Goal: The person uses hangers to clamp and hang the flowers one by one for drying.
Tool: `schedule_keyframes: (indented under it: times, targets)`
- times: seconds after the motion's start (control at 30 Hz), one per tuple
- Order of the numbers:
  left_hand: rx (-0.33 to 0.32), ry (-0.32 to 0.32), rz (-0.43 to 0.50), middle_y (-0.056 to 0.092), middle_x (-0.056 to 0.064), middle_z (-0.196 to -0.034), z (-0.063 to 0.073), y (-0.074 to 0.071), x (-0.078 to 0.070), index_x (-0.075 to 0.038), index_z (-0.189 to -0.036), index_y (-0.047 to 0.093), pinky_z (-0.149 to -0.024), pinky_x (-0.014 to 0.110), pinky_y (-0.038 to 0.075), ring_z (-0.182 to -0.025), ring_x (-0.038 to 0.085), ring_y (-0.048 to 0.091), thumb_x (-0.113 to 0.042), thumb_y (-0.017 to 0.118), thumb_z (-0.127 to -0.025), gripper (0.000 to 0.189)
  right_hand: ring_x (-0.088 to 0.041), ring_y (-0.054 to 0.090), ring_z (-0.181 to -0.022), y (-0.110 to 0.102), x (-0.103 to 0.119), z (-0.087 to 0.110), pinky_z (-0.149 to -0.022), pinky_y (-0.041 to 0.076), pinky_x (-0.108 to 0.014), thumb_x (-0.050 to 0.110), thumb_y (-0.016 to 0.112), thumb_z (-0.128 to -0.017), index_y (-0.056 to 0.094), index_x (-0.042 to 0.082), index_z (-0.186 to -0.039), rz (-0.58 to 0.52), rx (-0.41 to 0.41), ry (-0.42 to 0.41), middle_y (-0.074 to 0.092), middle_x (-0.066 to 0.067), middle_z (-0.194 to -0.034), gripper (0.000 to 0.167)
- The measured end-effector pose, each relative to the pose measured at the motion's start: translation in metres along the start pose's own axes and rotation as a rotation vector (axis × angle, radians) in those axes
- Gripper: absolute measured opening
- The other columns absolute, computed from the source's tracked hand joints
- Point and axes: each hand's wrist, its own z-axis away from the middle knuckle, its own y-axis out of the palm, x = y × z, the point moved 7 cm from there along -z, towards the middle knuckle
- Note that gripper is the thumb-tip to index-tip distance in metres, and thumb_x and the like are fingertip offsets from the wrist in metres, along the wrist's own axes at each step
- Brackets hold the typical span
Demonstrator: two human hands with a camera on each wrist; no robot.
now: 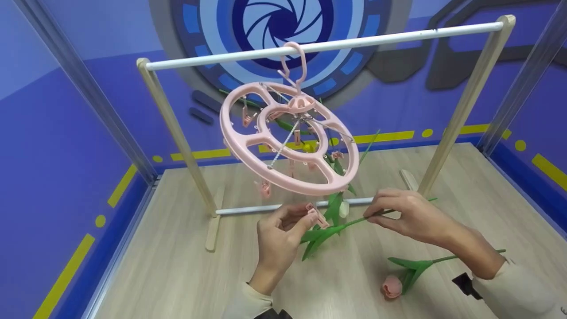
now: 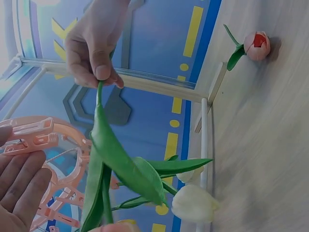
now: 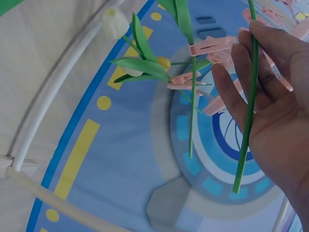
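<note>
My left hand (image 1: 279,241) holds a pink clothespin (image 1: 319,217) at the fingertips, below the round pink drying hanger (image 1: 248,157). My right hand (image 1: 412,217) pinches the green stem (image 3: 248,106) of an artificial flower. Its leaves (image 2: 120,159) reach toward my left hand, close to the clothespin; its bloom is hidden. Behind, a white tulip (image 2: 193,204) hangs head down, and a yellow one (image 1: 308,147) shows through the hanger. A pink tulip (image 1: 392,287) lies on the table near my right forearm.
The hanger's hook (image 1: 303,66) hangs on the white top bar (image 1: 363,43) of a rack with wooden posts (image 1: 177,133). A lower white bar (image 1: 252,209) crosses near the table (image 1: 177,274). Several other clothespins dangle from the hanger, one at its left front (image 1: 266,189).
</note>
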Motion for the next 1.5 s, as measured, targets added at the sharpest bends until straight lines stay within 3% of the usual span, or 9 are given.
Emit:
schedule_keyframes:
  times: [0.3, 0.57, 1.03, 1.27, 1.5]
  targets:
    - [0.019, -0.003, 0.012, 0.080, 0.001, -0.099, -0.003, 0.004, -0.002, -0.003, -0.104, 0.079, -0.077, 0.036, 0.066, -0.085, 0.022, 0.078, -0.009, 0.084, -0.093, 0.014, -0.012, 0.070, -0.087, 0.004, 0.013, -0.024, -0.079, 0.058, -0.014, -0.008, 0.085, -0.086, 0.079, 0.014, -0.104, 0.006, 0.022, -0.022, 0.071, 0.005, -0.099, 0.029]
    - [0.025, -0.014, 0.017, 0.080, 0.001, -0.098, -0.003, 0.005, -0.002, -0.004, -0.104, 0.079, -0.077, 0.036, 0.066, -0.085, 0.022, 0.078, -0.011, 0.084, -0.093, 0.014, -0.015, 0.070, -0.089, 0.009, 0.022, -0.038, -0.079, 0.064, -0.026, -0.009, 0.085, -0.085, 0.079, 0.012, -0.105, -0.025, 0.036, -0.048, 0.073, 0.002, -0.104, 0.030]
    - [0.010, -0.037, 0.020, 0.080, 0.003, -0.098, -0.002, 0.003, 0.001, -0.002, -0.104, 0.079, -0.077, 0.037, 0.066, -0.085, 0.023, 0.077, -0.008, 0.084, -0.092, 0.015, -0.017, 0.069, -0.088, 0.011, 0.030, -0.042, -0.079, 0.059, -0.019, -0.011, 0.086, -0.082, 0.078, 0.011, -0.105, -0.052, -0.005, -0.136, 0.072, -0.001, -0.104, 0.033]
    - [0.001, -0.071, 0.018, 0.079, 0.003, -0.100, 0.000, 0.002, 0.005, -0.002, -0.107, 0.078, -0.078, 0.037, 0.066, -0.085, 0.022, 0.077, -0.009, 0.085, -0.091, 0.019, -0.015, 0.069, -0.089, 0.013, 0.028, -0.041, -0.077, 0.063, -0.026, -0.008, 0.085, -0.086, 0.078, 0.010, -0.106, -0.047, 0.005, -0.113, 0.072, 0.000, -0.105, 0.027]
    - [0.024, -0.107, 0.033, 0.079, 0.004, -0.104, 0.000, 0.002, 0.007, 0.000, -0.113, 0.077, -0.082, 0.037, 0.066, -0.090, 0.023, 0.077, -0.009, 0.085, -0.091, 0.025, -0.016, 0.070, -0.090, 0.015, 0.028, -0.041, -0.078, 0.063, -0.025, -0.008, 0.084, -0.086, 0.078, 0.012, -0.107, -0.053, 0.010, -0.117, 0.073, 0.000, -0.106, 0.031]
